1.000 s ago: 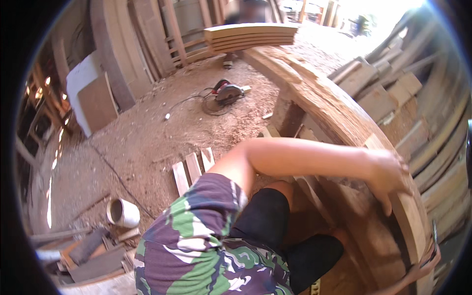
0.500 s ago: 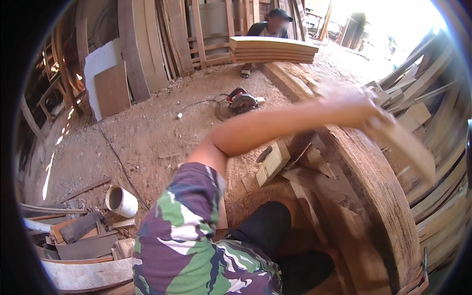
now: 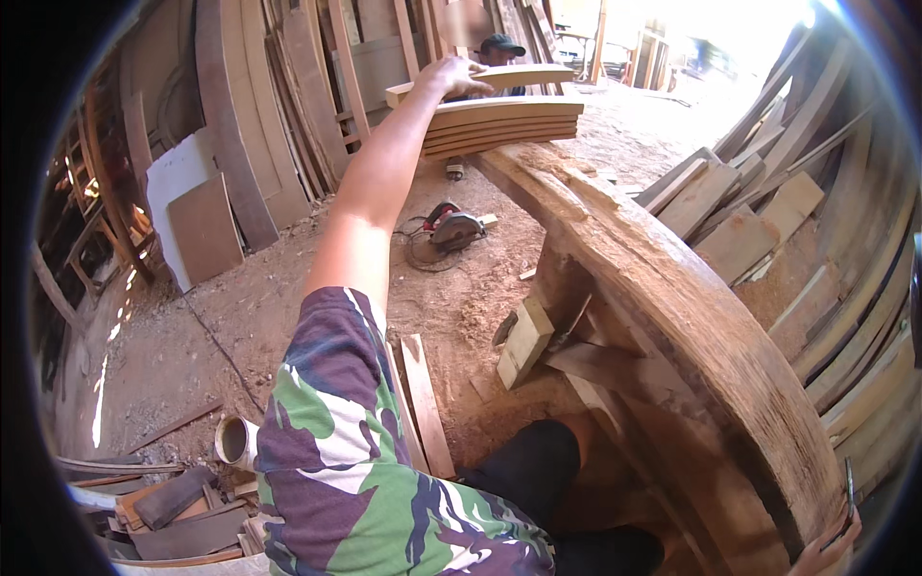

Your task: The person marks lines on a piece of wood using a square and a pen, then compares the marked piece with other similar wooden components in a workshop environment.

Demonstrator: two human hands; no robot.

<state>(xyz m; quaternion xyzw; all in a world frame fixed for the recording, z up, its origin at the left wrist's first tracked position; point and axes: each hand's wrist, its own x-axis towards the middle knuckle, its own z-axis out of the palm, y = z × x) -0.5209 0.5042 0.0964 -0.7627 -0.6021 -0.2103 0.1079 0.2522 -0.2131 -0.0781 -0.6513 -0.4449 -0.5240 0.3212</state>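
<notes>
My left arm reaches far forward, and my left hand (image 3: 449,77) is closed on the left part of a curved wooden board (image 3: 528,75). That board is over a stack of similar curved boards (image 3: 509,123), with a gap showing between them along part of its length. The stack rests across the far end of a long, thick timber beam (image 3: 672,278). At the lower right edge, my right hand (image 3: 828,552) is by the beam's near end. Its fingers close around a thin dark pencil-like stick (image 3: 850,485); most of that hand is cut off.
A circular saw (image 3: 453,228) with a cord lies on the dusty ground. A person in a cap (image 3: 501,46) is behind the stack. Wood offcuts (image 3: 711,197) pile up on the right. A white bucket (image 3: 235,442) and scrap wood (image 3: 178,518) are at the lower left.
My left hand has swung from right of the beam to the far stack, carrying a board. The view has shifted; my right hand now shows at the lower right.
</notes>
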